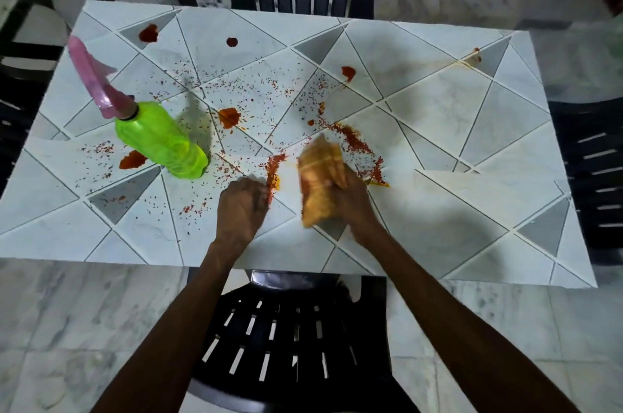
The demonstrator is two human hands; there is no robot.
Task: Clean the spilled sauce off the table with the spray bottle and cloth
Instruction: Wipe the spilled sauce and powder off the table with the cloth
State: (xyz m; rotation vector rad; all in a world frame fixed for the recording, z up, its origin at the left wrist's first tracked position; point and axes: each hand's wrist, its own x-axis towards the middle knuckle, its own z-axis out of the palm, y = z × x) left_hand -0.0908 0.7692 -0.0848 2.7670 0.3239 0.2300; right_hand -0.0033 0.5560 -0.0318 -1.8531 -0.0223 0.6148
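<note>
Two hands work over the near middle of the surface (455, 149). The right hand (350, 196) grips the bunched orange cloth (320, 176), held at the smeared sauce (354, 137). The left hand (241, 203) has its fingers curled beside a red streak; blur hides whether it holds anything. Step judged: wiping, early, with blobs and specks across the surface. The next move likely calls for spray on the thick spots, then firm strokes. The spray bottle (161, 139) stands at left, apart from both hands, its long axis running from the near base to the pink head pointing toward the far-left corner.
</note>
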